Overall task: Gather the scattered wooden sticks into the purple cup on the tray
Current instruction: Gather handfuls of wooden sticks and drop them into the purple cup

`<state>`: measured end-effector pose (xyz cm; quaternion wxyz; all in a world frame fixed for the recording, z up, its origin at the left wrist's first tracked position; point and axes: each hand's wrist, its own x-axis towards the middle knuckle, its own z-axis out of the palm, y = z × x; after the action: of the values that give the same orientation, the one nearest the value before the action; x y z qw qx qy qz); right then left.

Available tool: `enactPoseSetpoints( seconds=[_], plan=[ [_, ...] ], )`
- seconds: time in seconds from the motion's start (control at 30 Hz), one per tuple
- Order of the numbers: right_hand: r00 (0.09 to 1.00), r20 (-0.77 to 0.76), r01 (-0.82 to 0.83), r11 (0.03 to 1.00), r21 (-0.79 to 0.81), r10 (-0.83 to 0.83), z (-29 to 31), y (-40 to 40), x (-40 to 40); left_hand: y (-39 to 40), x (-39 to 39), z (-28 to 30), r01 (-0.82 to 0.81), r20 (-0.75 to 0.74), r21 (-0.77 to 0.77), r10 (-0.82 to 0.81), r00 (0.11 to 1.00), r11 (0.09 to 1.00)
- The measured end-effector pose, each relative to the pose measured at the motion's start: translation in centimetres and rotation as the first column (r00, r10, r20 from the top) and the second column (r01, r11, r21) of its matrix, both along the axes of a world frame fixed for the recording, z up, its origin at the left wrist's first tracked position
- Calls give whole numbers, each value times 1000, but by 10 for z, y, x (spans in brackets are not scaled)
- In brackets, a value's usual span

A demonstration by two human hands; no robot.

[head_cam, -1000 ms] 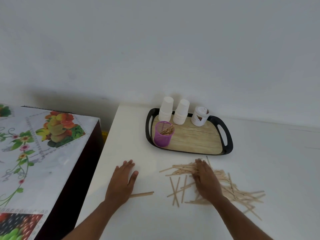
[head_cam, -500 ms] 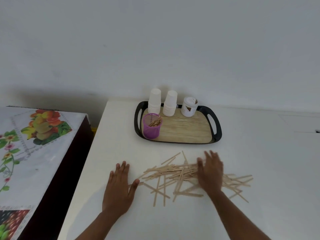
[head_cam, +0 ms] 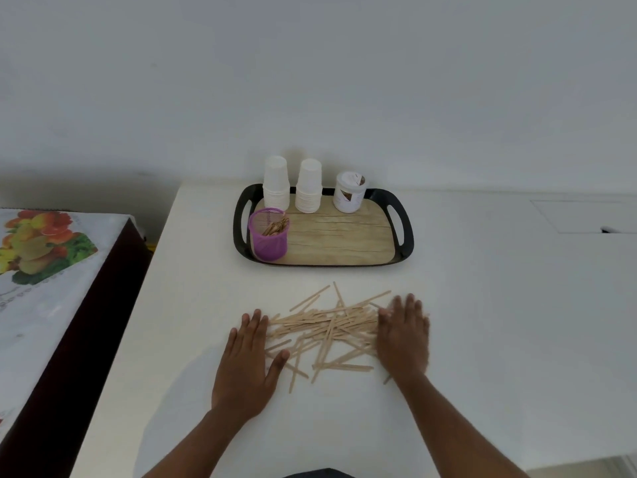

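White tabletop (head_cam: 482,305) runs back to a plain pale wall, and beside it on the left stands a lower table under a cloth printed with fruit (head_cam: 38,250). Toward the back of the white surface sits a black-rimmed tray (head_cam: 405,232) with a wood-grain floor and a handle slot at each end. On the tray's near left corner stands the purple cup (head_cam: 269,236), upright, with a few wooden sticks already leaning inside it. Behind the cup, along the tray's far edge, are two stacks of white paper cups (head_cam: 275,184) turned mouth-down, and to their right a small white jar (head_cam: 350,192) with a brown mark on it.

In front of the tray, well clear of its rim, the scattered wooden sticks (head_cam: 327,327) lie in a loose heap on the table — most running roughly left to right, several crossing at angles, a few stragglers poking out toward the tray and toward the near edge.

Both hands rest palm-down on the table, one at each end of the heap. Left hand (head_cam: 246,363): flat, fingers extended and close together, thumb spread out to the right with its tip touching the nearest sticks. Right hand (head_cam: 403,339): flat too, fingers straight and slightly spread, its inner edge against the heap's right end and lying over some sticks — neither hand grips anything. Bare forearms reach in from the bottom edge.
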<state>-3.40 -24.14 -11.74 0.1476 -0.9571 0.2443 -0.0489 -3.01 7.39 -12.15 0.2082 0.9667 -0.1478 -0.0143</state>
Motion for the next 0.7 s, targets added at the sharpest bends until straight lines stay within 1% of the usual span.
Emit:
enactPoseSetpoints(
  seconds=[0.17, 0.23, 0.27, 0.33, 0.37, 0.43, 0.5, 0.6, 0.63, 0.7],
  plan=[
    [979, 36, -202, 976, 79, 199, 3, 52, 7, -20, -2, 0, 55, 1, -20, -55, 998, 998],
    [952, 69, -305, 944, 128, 298, 3, 68, 7, -23, -3, 0, 71, -2, -42, -71, 997, 997],
    [937, 107, -348, 920, 183, 333, 4, 72, 8, -24, -3, 0, 78, -5, -53, -78, 997, 996],
    [918, 203, -388, 877, 285, 340, 10, 71, 12, -21, -3, 3, 91, -20, -84, -93, 995, 992],
    [915, 238, -388, 873, 295, 325, 13, 65, 16, -19, -4, 4, 91, -21, -96, -93, 995, 991],
    [912, 262, -379, 896, 233, 317, 20, 46, 28, -13, -6, 6, 65, 8, -82, -64, 998, 995],
    [911, 204, -390, 908, 155, 357, 21, 20, 41, -10, -12, 6, 17, 41, -49, -15, 999, 999],
    [884, 15, -466, 881, 82, 467, 12, -1, 49, -16, -22, 5, -15, 44, -32, 17, 999, 999],
    [866, -19, -498, 865, 66, 500, 9, -1, 48, -21, -24, 5, -22, 42, -23, 23, 999, 1000],
    [835, -30, -547, 835, 54, 549, 6, 7, 40, -33, -28, 6, -32, 31, -8, 33, 999, 999]
  ],
)
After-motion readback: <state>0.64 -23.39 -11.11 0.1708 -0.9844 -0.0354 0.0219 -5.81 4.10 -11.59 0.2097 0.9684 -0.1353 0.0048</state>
